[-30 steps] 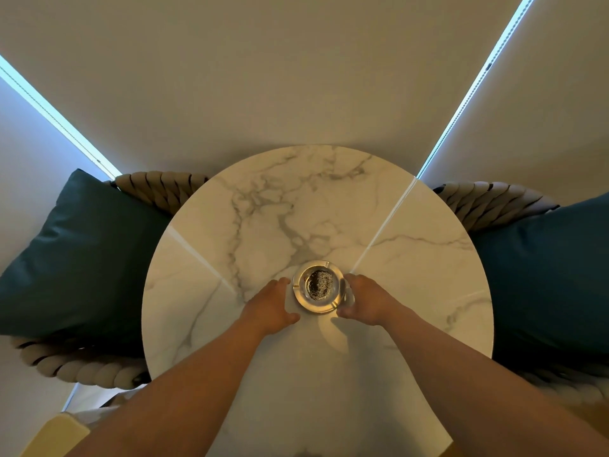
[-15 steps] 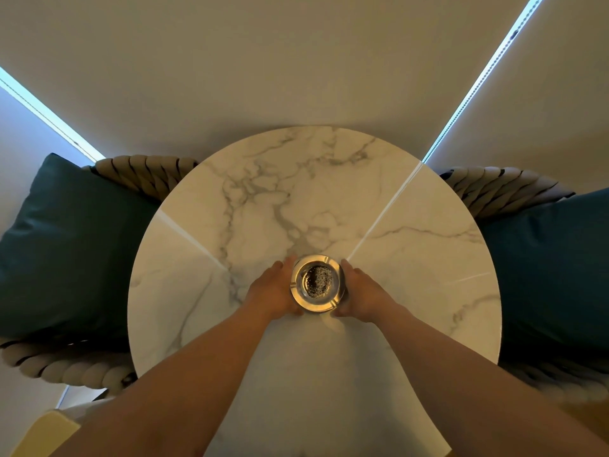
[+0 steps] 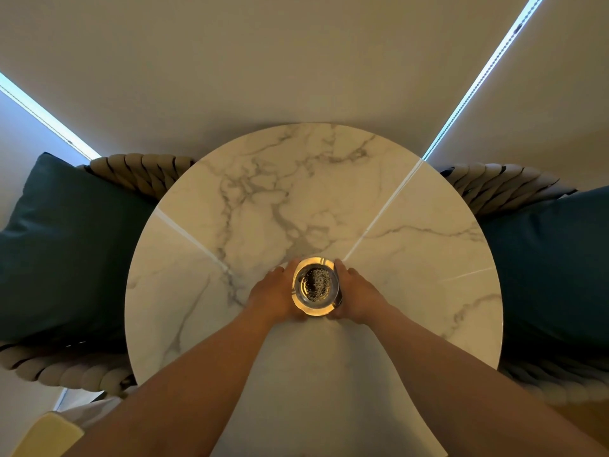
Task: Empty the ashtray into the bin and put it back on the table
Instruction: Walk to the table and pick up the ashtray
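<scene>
A round glass ashtray (image 3: 315, 285) with dark ash in its bowl is near the middle of the round white marble table (image 3: 412, 258). My left hand (image 3: 275, 295) cups its left side and my right hand (image 3: 357, 296) cups its right side, fingers curled around the rim. Whether the ashtray rests on the tabletop or is slightly lifted cannot be told. No bin is in view.
Two woven rope chairs flank the table, each with a dark teal cushion: left cushion (image 3: 66, 252), right cushion (image 3: 553, 268). Closed beige blinds (image 3: 296, 61) hang behind the table. A pale yellow object (image 3: 46, 437) lies at the bottom left.
Both hands have closed in from beside the ashtray and now hold its sides. The camera view has shifted slightly downward.
</scene>
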The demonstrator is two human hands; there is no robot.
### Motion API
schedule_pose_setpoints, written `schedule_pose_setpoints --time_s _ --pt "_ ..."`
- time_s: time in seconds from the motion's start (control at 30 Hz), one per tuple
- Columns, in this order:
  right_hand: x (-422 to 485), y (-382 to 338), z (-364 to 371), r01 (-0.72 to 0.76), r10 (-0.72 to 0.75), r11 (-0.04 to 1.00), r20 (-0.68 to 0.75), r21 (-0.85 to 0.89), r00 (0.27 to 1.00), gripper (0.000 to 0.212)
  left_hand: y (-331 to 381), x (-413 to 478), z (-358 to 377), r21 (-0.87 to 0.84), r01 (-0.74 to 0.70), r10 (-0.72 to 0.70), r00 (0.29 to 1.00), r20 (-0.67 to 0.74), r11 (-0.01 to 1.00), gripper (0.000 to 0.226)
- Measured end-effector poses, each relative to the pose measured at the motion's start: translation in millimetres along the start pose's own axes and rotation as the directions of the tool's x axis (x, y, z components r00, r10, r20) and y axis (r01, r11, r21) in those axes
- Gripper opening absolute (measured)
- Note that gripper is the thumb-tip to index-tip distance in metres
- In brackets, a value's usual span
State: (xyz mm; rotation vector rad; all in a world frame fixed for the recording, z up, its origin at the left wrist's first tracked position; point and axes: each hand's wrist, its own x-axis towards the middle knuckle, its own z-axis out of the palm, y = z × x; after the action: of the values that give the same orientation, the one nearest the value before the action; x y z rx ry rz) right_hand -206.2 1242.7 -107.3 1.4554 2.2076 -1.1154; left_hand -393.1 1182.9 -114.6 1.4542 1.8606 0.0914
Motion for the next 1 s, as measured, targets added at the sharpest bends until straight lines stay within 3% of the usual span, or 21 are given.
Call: schedule_pose_setpoints --time_s 0.3,0.7,1.0 --pt "-18.7 -7.9 -0.4 0.035 -0.032 0.998 0.039 -0.058 0.999 0.134 -1.8 -21.6 0.6 0.044 0.046 -0.048 0.996 0.069 0.998 0.139" --pt "-80.0 -21.2 22.9 0.102 -0.100 0.989 0.024 -0.110 0.995 0.136 3.9 -100.5 12.6 0.016 0.046 -0.046 0.999 0.000 0.999 0.129" --pt "-98.3 -20.5 33.2 0.136 -0.137 0.989 -0.012 -0.057 0.991 0.137 8.6 -128.6 14.0 -0.003 0.043 -0.043 0.999 -0.028 0.999 0.119"
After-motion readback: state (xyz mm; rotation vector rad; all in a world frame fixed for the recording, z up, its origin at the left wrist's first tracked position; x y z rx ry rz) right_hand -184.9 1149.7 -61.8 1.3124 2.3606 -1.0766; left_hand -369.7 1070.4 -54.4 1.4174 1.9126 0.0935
